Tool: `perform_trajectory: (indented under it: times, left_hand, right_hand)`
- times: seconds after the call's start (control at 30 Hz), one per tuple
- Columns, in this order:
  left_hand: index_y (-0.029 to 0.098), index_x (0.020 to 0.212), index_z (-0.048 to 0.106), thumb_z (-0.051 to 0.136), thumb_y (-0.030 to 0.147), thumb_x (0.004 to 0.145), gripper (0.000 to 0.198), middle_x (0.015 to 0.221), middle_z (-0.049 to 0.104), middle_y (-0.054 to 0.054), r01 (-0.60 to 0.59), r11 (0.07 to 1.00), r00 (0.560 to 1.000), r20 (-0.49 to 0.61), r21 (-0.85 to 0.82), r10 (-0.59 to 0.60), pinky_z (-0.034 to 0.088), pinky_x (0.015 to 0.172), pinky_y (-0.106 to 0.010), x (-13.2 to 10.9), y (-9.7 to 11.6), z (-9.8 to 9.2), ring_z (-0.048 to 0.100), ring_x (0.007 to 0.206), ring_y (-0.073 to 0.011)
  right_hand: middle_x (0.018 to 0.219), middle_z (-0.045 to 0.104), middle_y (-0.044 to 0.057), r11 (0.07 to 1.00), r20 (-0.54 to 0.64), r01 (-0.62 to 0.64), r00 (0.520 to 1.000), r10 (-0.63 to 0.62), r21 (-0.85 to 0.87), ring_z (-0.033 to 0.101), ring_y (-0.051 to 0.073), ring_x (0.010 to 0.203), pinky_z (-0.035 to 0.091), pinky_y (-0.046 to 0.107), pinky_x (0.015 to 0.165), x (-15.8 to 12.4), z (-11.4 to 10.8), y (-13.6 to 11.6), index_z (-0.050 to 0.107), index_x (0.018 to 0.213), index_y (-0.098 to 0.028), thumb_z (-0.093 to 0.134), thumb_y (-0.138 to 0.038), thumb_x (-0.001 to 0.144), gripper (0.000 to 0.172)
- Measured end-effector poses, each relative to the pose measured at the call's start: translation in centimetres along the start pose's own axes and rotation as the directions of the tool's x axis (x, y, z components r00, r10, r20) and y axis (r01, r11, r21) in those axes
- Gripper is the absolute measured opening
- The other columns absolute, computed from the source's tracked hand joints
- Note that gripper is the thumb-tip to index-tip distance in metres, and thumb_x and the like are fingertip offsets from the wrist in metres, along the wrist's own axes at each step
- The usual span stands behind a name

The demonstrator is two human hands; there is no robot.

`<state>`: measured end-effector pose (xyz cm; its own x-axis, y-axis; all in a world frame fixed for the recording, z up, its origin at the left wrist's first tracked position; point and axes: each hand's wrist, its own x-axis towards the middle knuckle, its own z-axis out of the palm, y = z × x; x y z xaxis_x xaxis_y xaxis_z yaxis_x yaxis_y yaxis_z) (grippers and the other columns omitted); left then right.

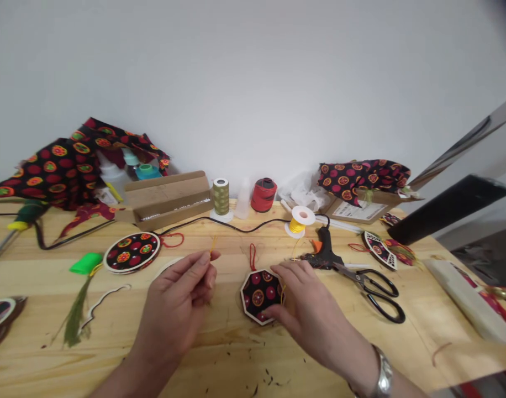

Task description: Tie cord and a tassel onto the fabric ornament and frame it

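My left hand [185,296] is closed in a pinch on a short piece of yellow cord [212,246], whose tip sticks up above the fingers. Under my right hand [309,301] is an octagonal fabric ornament [259,296] with a pale wooden rim and a dark, patterned face. The thumb and fingers grip its right edge, and a bit of yellow cord shows by them. From the ornament's top rises a red cord loop [253,257]. Behind it stands a spool of yellow cord [298,221], its loose end trailing down toward my right hand.
Scissors [371,287] and a black glue gun [325,249] lie to the right. At left are an oval ornament [132,252] and a green tassel [79,309]. Along the wall stand an open cardboard box [172,202], a green thread spool [221,198] and a red cord roll [264,196].
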<state>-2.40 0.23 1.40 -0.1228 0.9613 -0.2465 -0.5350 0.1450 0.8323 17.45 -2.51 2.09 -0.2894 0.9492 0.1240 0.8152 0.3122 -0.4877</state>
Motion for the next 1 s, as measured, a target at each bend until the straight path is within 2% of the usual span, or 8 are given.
perform_trajectory:
  times: [0.13,0.23,0.37,0.47,0.57,0.83,0.9,1.0]
  left_hand:
    - [0.013,0.076,0.071,0.073,0.024,0.065,0.016,0.046,0.052,0.003,0.007,1.000,1.000,-0.016,0.004,-0.007,0.025,0.039,-0.014,0.0,0.1,0.2,0.035,0.043,-0.0034]
    - [0.012,0.075,0.071,0.073,0.024,0.065,0.016,0.046,0.051,0.003,0.014,1.000,1.000,-0.005,0.011,-0.014,0.024,0.038,-0.014,0.0,-0.1,0.2,0.034,0.042,-0.0031]
    - [0.012,0.075,0.070,0.072,0.024,0.066,0.015,0.046,0.050,0.003,0.008,1.000,1.000,0.002,0.016,-0.008,0.023,0.038,-0.014,0.1,-0.2,0.1,0.034,0.043,-0.0037]
    - [0.013,0.076,0.070,0.072,0.023,0.067,0.014,0.046,0.050,0.003,0.003,1.000,1.000,0.000,0.016,-0.003,0.024,0.038,-0.014,0.1,-0.2,0.1,0.035,0.043,-0.0039]
    - [0.013,0.076,0.070,0.072,0.024,0.066,0.015,0.046,0.051,0.003,0.014,1.000,1.000,0.006,0.022,-0.014,0.024,0.038,-0.014,0.0,-0.2,0.1,0.036,0.043,-0.0040]
    - [0.013,0.075,0.071,0.072,0.024,0.066,0.015,0.046,0.050,0.004,0.029,0.999,1.000,0.005,0.019,-0.029,0.025,0.039,-0.014,-0.2,-0.1,0.3,0.036,0.043,-0.0039]
    - [0.013,0.075,0.071,0.072,0.024,0.067,0.014,0.046,0.051,0.004,0.031,0.999,0.999,0.004,0.010,-0.031,0.025,0.039,-0.014,-0.2,0.0,0.3,0.035,0.043,-0.0037]
    - [0.013,0.075,0.071,0.072,0.024,0.067,0.014,0.047,0.052,0.003,0.043,0.999,0.999,-0.005,0.005,-0.043,0.025,0.039,-0.014,-0.2,0.1,0.2,0.037,0.044,-0.0040]
  right_hand:
    - [0.117,0.054,0.008,0.999,0.010,-0.023,1.000,0.023,-0.026,0.043,0.027,0.105,0.040,0.043,0.093,-0.7,1.7,-0.6,0.044,0.127,-0.017,0.076,-0.029,0.065,0.071]
    - [0.118,0.053,0.009,0.998,0.010,-0.039,0.999,0.040,-0.045,0.043,0.028,0.104,0.040,0.044,0.092,-1.3,2.7,-1.4,0.040,0.131,-0.017,0.076,-0.028,0.064,0.077]
    - [0.112,0.056,0.011,0.996,0.053,-0.039,0.998,0.044,-0.082,0.047,0.030,0.097,0.043,0.047,0.084,-2.0,3.2,-2.7,0.045,0.127,-0.016,0.077,-0.043,0.060,0.079]
    - [0.100,0.061,0.009,0.991,0.091,-0.022,0.995,0.034,-0.133,0.051,0.028,0.087,0.045,0.044,0.077,-1.2,2.3,-2.9,0.055,0.115,-0.017,0.071,-0.042,0.069,0.054]
    - [0.091,0.061,0.008,0.965,0.059,0.013,0.998,0.002,-0.260,0.052,0.023,0.085,0.044,0.037,0.075,1.3,1.0,-2.2,0.062,0.097,-0.017,0.055,-0.018,0.084,0.015]
    - [0.081,0.061,0.009,0.799,0.287,0.413,0.906,-0.311,-0.438,0.050,0.023,0.078,0.038,0.033,0.064,6.9,1.3,-0.8,0.062,0.079,-0.014,0.050,-0.006,0.077,0.014]
    - [0.080,0.061,0.010,0.778,0.280,0.434,0.899,-0.337,-0.454,0.051,0.023,0.077,0.036,0.033,0.062,7.4,1.4,-0.6,0.061,0.077,-0.013,0.051,-0.004,0.074,0.014]
    - [0.078,0.062,0.009,0.851,0.126,0.302,0.953,-0.275,-0.429,0.053,0.019,0.071,0.034,0.030,0.058,8.8,0.2,-0.6,0.061,0.077,-0.012,0.049,-0.002,0.074,0.016]
